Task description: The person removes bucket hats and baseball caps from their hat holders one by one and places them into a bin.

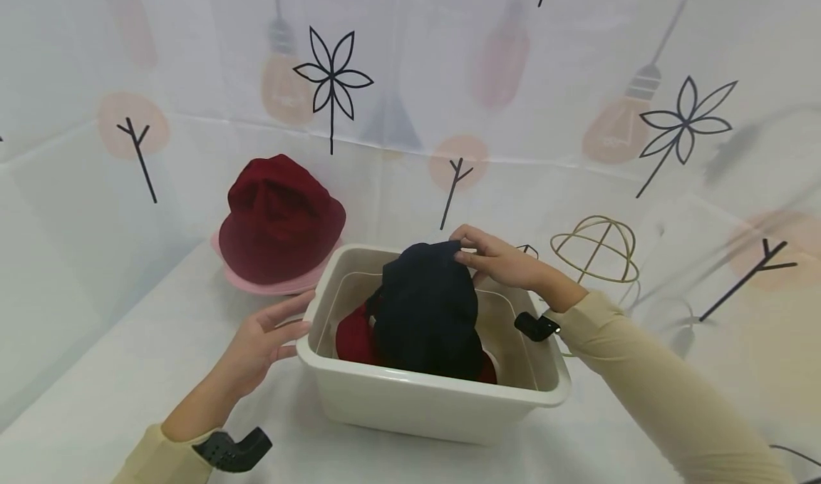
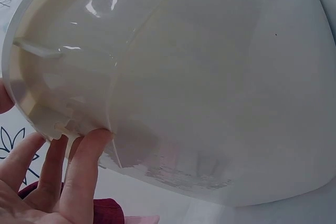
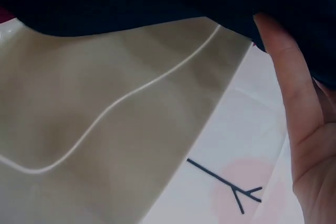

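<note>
A dark navy cap (image 1: 426, 313) leans inside a white plastic bin (image 1: 417, 402), on top of red fabric (image 1: 355, 334) that it partly covers. My right hand (image 1: 497, 259) pinches the cap's upper edge, thumb on the near side. White marks show on the navy cloth (image 3: 131, 3) in the right wrist view, close to a finger. At the bin's left end, my left hand (image 1: 259, 341) holds the rim. In the left wrist view its fingers (image 2: 84, 177) reach under the rim against the outer wall. The bin's floor is mostly hidden.
Behind the bin's left side, a dark red hat (image 1: 279, 220) sits over a pink item (image 1: 282, 283). A gold wire frame (image 1: 599, 249) stands at right, near the right forearm. A patterned white cloth (image 1: 398, 78) hangs behind the white-covered surface (image 1: 147, 334).
</note>
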The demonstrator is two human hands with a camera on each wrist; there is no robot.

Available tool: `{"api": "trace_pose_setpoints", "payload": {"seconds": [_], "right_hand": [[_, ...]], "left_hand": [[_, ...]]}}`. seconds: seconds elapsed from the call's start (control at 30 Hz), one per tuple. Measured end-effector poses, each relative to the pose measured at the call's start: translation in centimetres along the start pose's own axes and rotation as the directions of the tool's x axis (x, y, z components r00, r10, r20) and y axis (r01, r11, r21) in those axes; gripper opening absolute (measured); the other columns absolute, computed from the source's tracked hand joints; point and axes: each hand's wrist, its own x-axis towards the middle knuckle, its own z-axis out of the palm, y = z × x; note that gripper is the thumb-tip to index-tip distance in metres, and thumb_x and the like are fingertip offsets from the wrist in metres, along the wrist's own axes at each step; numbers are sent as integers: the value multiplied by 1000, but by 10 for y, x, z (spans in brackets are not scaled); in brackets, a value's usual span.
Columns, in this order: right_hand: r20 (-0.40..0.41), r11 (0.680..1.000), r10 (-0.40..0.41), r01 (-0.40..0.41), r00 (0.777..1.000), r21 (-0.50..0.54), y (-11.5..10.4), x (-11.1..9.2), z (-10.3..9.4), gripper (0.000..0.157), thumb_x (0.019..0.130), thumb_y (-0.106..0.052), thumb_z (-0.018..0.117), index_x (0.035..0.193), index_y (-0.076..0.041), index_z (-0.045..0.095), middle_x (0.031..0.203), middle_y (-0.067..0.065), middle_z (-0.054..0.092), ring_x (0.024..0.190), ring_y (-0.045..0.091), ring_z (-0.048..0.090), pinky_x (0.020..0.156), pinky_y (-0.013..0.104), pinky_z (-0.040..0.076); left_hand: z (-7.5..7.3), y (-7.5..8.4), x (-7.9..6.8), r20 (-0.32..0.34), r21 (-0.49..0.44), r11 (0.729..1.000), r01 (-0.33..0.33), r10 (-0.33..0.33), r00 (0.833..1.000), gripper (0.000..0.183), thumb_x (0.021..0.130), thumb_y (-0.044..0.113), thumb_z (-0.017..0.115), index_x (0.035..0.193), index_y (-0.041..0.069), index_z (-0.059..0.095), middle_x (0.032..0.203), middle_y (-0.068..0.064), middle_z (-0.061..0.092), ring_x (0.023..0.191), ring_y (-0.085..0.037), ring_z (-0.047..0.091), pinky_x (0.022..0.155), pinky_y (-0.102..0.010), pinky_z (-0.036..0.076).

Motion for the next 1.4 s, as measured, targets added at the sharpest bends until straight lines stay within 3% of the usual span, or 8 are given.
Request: {"api": "trace_pose_setpoints", "payload": {"seconds": [0.33,0.53,0.73,0.83,0.97,1.17,1.4], "right_hand": [[72,997,28,-23,997,-75,-3,16,12,18,98,-13,48,116,-9,46,123,17,49,89,28,59,66,41,54],[75,996,48,-42,996,-75,-1,20,21,38,91,-9,59,124,-4,40,131,22,40,104,30,57,71,43,54],[87,988,-3,16,996,-156,3,14,19,30,83,-9,70,107,-2,54,107,13,55,101,27,57,80,41,51],[180,985,-25,55,983,-163,4,9,19,29,81,-13,73,105,-6,59,105,6,57,98,25,55,82,42,49],[296,982,-63,112,953,-152,5,7,24,43,78,-16,76,117,-8,59,121,6,51,108,25,48,84,42,49],[388,928,-57,192,920,-319,1,10,37,60,76,-24,78,130,-13,53,137,5,43,125,22,38,88,44,46],[451,873,-12,230,892,-431,-1,23,54,59,80,-22,75,132,-8,51,139,9,42,129,25,36,103,41,32]], "left_hand": [[-1,0,0,1,2,1000,11,-11,1000,58,88,15,63,140,1,40,138,-19,44,108,-16,56,81,-38,51],[1,-1,0,-13,15,1000,17,-17,1000,58,88,17,64,140,3,40,139,-18,43,112,-22,54,82,-38,51],[1,-1,0,-25,21,999,27,-27,999,61,88,20,65,141,5,39,140,-15,42,115,-25,52,84,-38,50],[1,0,0,-23,21,999,26,-26,999,60,88,20,64,141,4,39,140,-15,43,114,-24,53,84,-39,50],[1,0,0,-12,15,1000,21,-21,1000,59,88,18,64,140,3,39,139,-16,43,112,-21,55,84,-39,50],[0,0,0,6,6,1000,10,-10,1000,58,89,16,63,140,1,39,138,-17,44,108,-17,57,83,-40,50],[0,0,0,5,9,1000,14,-14,1000,59,89,16,63,140,1,39,138,-18,43,107,-15,57,82,-38,51]]}}
